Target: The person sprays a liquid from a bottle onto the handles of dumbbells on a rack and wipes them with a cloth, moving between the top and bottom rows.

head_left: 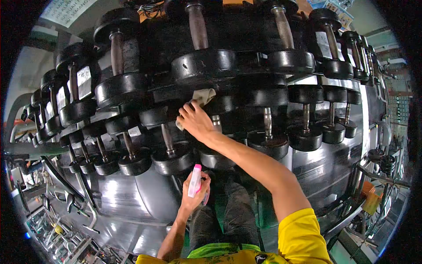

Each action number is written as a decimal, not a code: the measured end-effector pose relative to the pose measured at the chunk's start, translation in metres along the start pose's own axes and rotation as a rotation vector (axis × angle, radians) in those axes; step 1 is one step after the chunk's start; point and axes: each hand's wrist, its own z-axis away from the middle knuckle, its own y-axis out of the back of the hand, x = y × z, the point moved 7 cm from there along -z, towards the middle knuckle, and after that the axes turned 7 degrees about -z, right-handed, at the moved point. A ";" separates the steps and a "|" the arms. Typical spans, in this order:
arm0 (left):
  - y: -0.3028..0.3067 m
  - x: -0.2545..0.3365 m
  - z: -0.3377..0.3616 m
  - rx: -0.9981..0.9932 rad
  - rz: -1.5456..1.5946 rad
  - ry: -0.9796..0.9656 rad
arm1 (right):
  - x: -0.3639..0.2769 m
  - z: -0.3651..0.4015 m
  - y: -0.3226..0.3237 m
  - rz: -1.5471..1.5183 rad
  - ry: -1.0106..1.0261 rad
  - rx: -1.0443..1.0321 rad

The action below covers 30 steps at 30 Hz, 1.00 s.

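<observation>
While right hand point(196, 122) clutches cloth point(205, 95) on rack point(165, 93), left hand point(193, 199) grasps pink bottle point(194, 180); labels point(83, 81) unreadable.

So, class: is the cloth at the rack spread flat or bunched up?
Bunched up: the cloth sticks out as a crumpled wad above the right hand, which presses it against the dumbbell rack.

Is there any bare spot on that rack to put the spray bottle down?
Hardly any. Both rows are packed with dumbbells. The right hand and cloth fit only the strip between rows. Bare: the grey panel below the lower dumbbells, left of the left hand holding the spray bottle.
</observation>
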 end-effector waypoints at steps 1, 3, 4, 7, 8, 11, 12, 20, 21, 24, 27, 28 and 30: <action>-0.001 -0.003 -0.001 0.000 0.003 -0.002 | 0.009 0.009 0.005 0.003 0.002 -0.001; -0.002 -0.004 -0.001 -0.007 -0.096 -0.067 | 0.023 0.032 0.027 -0.157 0.094 0.141; -0.002 -0.004 0.000 -0.002 -0.096 -0.064 | 0.036 0.044 0.035 -0.198 0.033 0.184; -0.006 -0.008 0.003 -0.026 -0.001 0.012 | 0.080 0.089 0.038 -0.267 -0.172 0.394; -0.007 -0.009 0.003 -0.026 0.010 -0.001 | 0.098 0.104 0.028 -0.358 -0.340 0.388; -0.009 -0.007 0.002 -0.038 0.002 0.012 | 0.130 0.150 -0.011 -0.659 -0.929 0.320; -0.010 -0.008 0.001 -0.054 -0.017 0.045 | 0.127 0.151 -0.007 -0.718 -0.879 0.339; -0.017 -0.009 0.004 -0.021 -0.024 0.003 | 0.093 0.186 -0.081 -1.243 -1.269 0.387; -0.016 -0.012 0.005 -0.016 -0.022 0.001 | 0.084 0.177 -0.065 -1.074 -1.282 0.455; -0.016 -0.023 0.008 -0.053 0.037 0.092 | 0.064 0.135 -0.032 -0.777 -0.983 0.468; -0.014 -0.020 0.006 -0.034 -0.072 0.065 | 0.044 0.120 -0.011 -0.533 -0.688 0.207; -0.013 -0.020 0.006 -0.012 -0.056 0.052 | 0.039 0.118 -0.008 -0.549 -0.625 0.161; -0.013 -0.024 0.007 -0.010 -0.040 0.086 | 0.039 0.119 -0.011 -0.516 -0.494 0.079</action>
